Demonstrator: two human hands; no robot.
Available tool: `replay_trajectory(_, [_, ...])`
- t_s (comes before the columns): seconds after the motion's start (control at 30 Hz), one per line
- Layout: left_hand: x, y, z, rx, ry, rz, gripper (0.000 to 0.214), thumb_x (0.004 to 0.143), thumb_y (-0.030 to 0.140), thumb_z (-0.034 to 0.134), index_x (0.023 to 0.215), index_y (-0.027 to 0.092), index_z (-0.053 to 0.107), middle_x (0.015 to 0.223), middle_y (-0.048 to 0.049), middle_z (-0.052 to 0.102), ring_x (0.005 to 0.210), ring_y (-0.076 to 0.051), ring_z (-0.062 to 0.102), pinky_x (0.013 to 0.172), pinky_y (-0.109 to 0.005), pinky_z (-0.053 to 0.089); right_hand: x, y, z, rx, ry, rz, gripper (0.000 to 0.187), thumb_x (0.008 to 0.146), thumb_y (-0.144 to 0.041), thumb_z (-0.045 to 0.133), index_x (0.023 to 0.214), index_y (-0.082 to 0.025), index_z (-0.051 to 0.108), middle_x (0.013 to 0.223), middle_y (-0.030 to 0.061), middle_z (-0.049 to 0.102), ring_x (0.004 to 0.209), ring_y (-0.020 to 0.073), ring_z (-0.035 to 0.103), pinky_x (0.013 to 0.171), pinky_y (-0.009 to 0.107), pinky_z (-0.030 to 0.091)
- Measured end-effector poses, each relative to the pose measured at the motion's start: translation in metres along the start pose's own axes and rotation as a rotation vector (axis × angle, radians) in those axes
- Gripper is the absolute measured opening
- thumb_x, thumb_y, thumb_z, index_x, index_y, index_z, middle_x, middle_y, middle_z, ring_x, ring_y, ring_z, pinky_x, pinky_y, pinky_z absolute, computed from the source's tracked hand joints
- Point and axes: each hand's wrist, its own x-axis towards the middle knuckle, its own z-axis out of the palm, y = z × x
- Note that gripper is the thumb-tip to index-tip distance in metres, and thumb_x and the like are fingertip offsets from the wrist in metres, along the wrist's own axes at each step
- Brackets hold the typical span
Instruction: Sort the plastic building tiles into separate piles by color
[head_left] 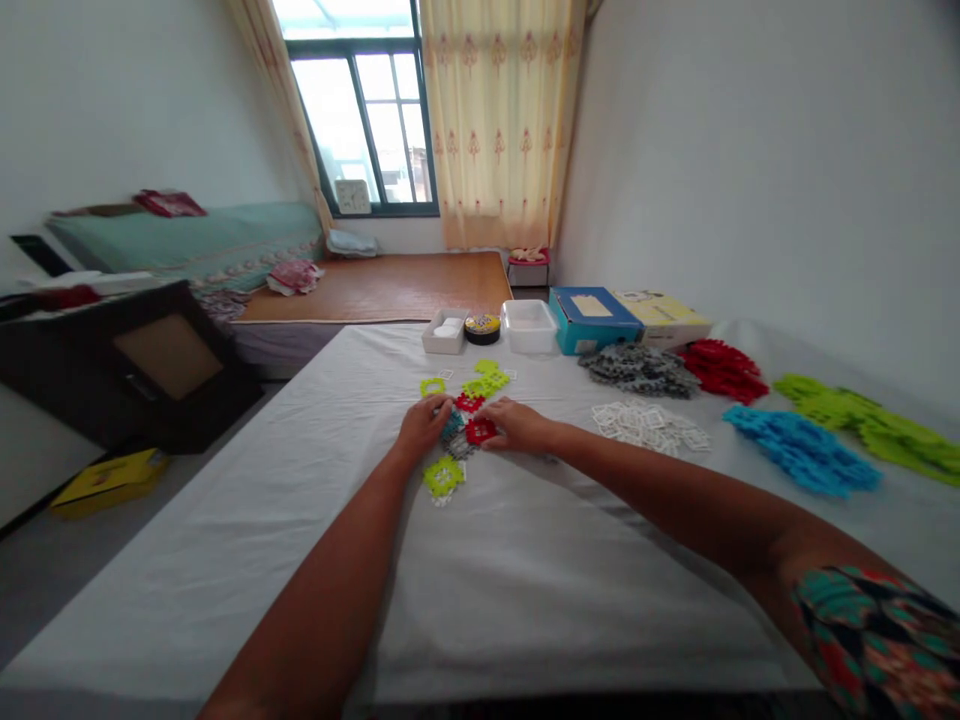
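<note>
Small interlocking plastic pieces lie in a cluster near the middle of the white-covered table. My right hand (517,425) has its fingers closed on a red square piece (480,432) at the cluster's right side. On the left, my left hand (424,426) bends its fingers over a blue piece (453,426), partly hiding it. Between the hands are a grey piece (463,448) and another red piece (470,403). A lime-green piece (443,476) sits at the near end, over white. Farther back lie more lime-green pieces (487,381) and a lime-green ring-like piece (433,386).
To the right are piles of grey (637,370), red (724,372), white (649,427), blue (802,450) and lime-green pieces (870,425). Along the back stand a white box (442,343), a round tin (482,328), a clear tub (529,327), a blue box (596,318) and a yellow box (664,316).
</note>
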Motion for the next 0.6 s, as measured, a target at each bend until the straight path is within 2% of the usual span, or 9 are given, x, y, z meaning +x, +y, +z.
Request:
replay_trajectory(0.13, [0.001, 0.000, -0.001, 0.015, -0.014, 0.006, 0.042, 0.090, 0.044, 0.039, 0.096, 0.018, 0.072, 0.102, -0.0081, 0.073, 0.096, -0.021, 0.066, 0.090, -0.031, 0.048, -0.020, 0.006, -0.016, 0.055, 0.020, 0.032, 0.043, 0.077, -0.041, 0.075, 0.113, -0.019, 0.069, 0.107, 0.0102, 0.071, 0.097, 0.0238, 0.063, 0.086, 0.034, 0.048])
replay_trajectory(0.3, [0.004, -0.005, -0.001, 0.039, -0.012, -0.045, 0.045, 0.085, 0.050, 0.040, 0.098, 0.021, 0.072, 0.108, -0.0062, 0.074, 0.100, -0.022, 0.066, 0.092, -0.032, 0.049, -0.075, 0.039, -0.046, 0.049, 0.159, 0.166, 0.035, 0.083, -0.044, 0.068, 0.106, -0.018, 0.072, 0.099, 0.0091, 0.073, 0.088, 0.0199, 0.065, 0.081, 0.030, 0.048])
replay_trajectory(0.47, [0.006, -0.013, -0.003, 0.085, -0.020, -0.056, 0.050, 0.083, 0.054, 0.039, 0.099, 0.020, 0.072, 0.111, -0.0072, 0.073, 0.105, -0.024, 0.066, 0.095, -0.032, 0.049, -0.154, 0.112, -0.087, 0.002, 0.349, 0.433, 0.037, 0.083, -0.042, 0.065, 0.111, -0.018, 0.069, 0.104, 0.0078, 0.073, 0.088, 0.0193, 0.067, 0.080, 0.030, 0.049])
replay_trajectory(0.6, [0.008, -0.021, -0.003, 0.116, -0.042, -0.066, 0.051, 0.083, 0.055, 0.040, 0.101, 0.020, 0.072, 0.112, -0.0077, 0.073, 0.106, -0.025, 0.066, 0.095, -0.034, 0.049, -0.234, 0.185, -0.127, -0.117, 0.513, 0.795, 0.036, 0.082, -0.043, 0.065, 0.109, -0.019, 0.069, 0.109, 0.0083, 0.072, 0.095, 0.0209, 0.066, 0.083, 0.030, 0.050])
